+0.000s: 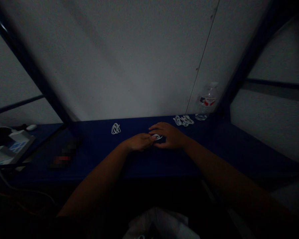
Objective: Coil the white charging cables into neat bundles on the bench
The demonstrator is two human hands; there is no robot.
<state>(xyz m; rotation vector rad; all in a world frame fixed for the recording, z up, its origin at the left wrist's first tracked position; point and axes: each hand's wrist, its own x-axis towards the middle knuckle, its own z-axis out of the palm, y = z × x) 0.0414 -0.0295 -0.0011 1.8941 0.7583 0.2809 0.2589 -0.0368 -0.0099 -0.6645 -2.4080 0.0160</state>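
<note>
Pinching a small white cord loop at the blue bench

Inspection finds the person's left hand (139,142) and right hand (168,135) close together and nearly touching over the bench, with a small loop of thin white cord (157,136) between them. The left fingers are drawn in, with the fingertips (152,136) pinched on the loop. The right fingers (155,127) are curved over the loop from the far side and only slightly spread; low light and the overlap prevent confirming whether they grip it. The loop sits just above the dark blue bench top (151,162), and contact with the surface cannot be determined.

A separate white cord bundle (116,128) lies on the bench left of the hands, well apart from them. A larger row of white cord bundles (183,120) lies beyond the right hand, near the rear edge. Right of that row, a plastic water bottle (208,99) with a red-and-white label stands against the white wall panel (127,66), with a flat, pale coil (201,117) just beside its base. Further left, a dark object with a red mark (63,156) is too blurred to identify. A white computer mouse (31,127) sits beyond it, near papers (10,147).
</note>
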